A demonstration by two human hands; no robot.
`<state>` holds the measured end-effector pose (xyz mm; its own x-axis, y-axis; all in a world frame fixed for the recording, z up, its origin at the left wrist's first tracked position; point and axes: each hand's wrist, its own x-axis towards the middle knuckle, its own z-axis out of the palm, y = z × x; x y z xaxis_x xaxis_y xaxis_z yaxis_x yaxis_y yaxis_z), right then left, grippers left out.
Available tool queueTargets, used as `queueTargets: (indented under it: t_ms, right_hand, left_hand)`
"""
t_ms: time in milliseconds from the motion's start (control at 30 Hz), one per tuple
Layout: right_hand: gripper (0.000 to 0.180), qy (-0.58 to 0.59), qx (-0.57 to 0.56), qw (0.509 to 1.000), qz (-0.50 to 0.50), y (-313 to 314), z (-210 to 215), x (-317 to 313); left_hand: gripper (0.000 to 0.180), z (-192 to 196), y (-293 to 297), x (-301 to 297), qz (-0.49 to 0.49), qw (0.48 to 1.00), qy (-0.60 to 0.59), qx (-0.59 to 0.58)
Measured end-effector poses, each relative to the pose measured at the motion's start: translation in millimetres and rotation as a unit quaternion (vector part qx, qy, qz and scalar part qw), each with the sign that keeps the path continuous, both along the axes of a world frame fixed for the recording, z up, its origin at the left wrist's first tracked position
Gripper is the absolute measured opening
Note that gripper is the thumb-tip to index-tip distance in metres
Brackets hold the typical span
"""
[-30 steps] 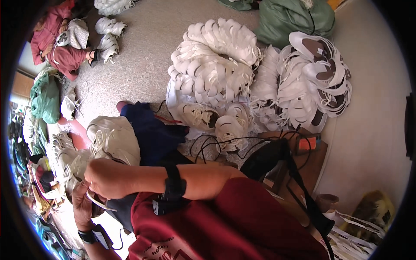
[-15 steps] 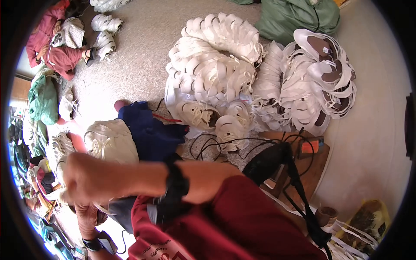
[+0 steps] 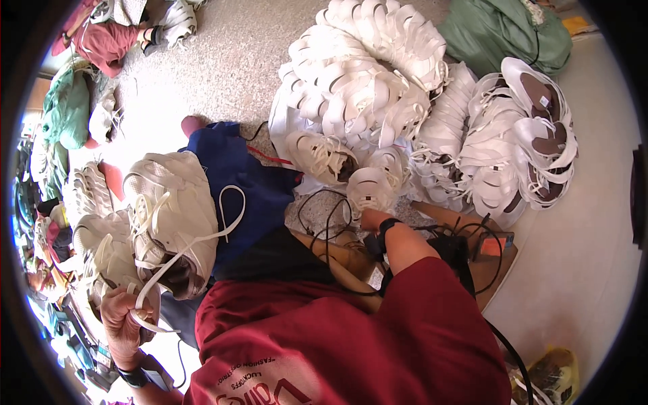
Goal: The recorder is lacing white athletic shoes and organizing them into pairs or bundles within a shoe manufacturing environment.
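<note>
The biggest thing is the heap of white shoe uppers (image 3: 378,74), which fills the view from 12 to 2 o'clock and spreads over the speckled floor (image 3: 223,67); its right edge almost meets the smooth pale floor strip (image 3: 594,256) at 3 o'clock, where open room is left. At 11 o'clock a stretch of the speckled floor is bare between the heap and another seated person (image 3: 108,40). The person's red shirt (image 3: 351,344) covers the bottom, 5 to 7 o'clock. On the blue-clad knee (image 3: 236,175) near the centre lies a white shoe (image 3: 172,216), toward 9 o'clock, with a long white lace (image 3: 202,236) that loops from it down to the left hand (image 3: 125,317) at 8 o'clock; the fingers are closed around the lace end. The right hand (image 3: 371,219), just right of centre, reaches toward a single upper (image 3: 371,189) at the near edge of the heap; whether its fingers are open or closed cannot be told.
</note>
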<state>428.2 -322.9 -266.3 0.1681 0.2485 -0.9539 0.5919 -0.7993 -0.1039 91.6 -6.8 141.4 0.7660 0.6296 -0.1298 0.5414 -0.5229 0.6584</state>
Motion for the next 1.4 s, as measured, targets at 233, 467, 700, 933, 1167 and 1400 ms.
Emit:
queueTargets:
  t_ms: [233,467,700,933,1167,1400]
  right_hand:
    - [0.025,0.072,0.022,0.986,0.152,-53.5,-36.2,-18.3]
    - [0.066,-0.075,0.103,0.971,0.202,-57.5,-4.1,-13.9]
    - [0.057,-0.128,0.05,0.941,0.309,-56.9,30.5,-0.8]
    - [0.037,-0.22,0.061,0.941,0.25,-21.4,48.3,36.7]
    - [0.022,-0.174,0.189,0.964,0.072,-19.1,25.5,26.0]
    - [0.026,-0.243,0.204,0.947,-0.059,-14.6,18.4,7.7]
  left_hand:
    - [0.042,2.7,0.2,4.7,0.049,0.996,0.003,-0.073]
    - [0.041,-2.9,4.1,4.7,0.077,0.99,-0.04,-0.115]
    - [0.041,-5.0,5.2,-3.4,0.109,0.985,-0.047,-0.129]
    - [0.039,-4.9,5.7,-6.5,0.097,0.986,-0.039,-0.131]
    - [0.039,-5.4,5.7,-5.0,0.097,0.985,-0.043,-0.133]
    - [0.04,-4.2,5.2,1.5,0.104,0.982,-0.06,-0.142]
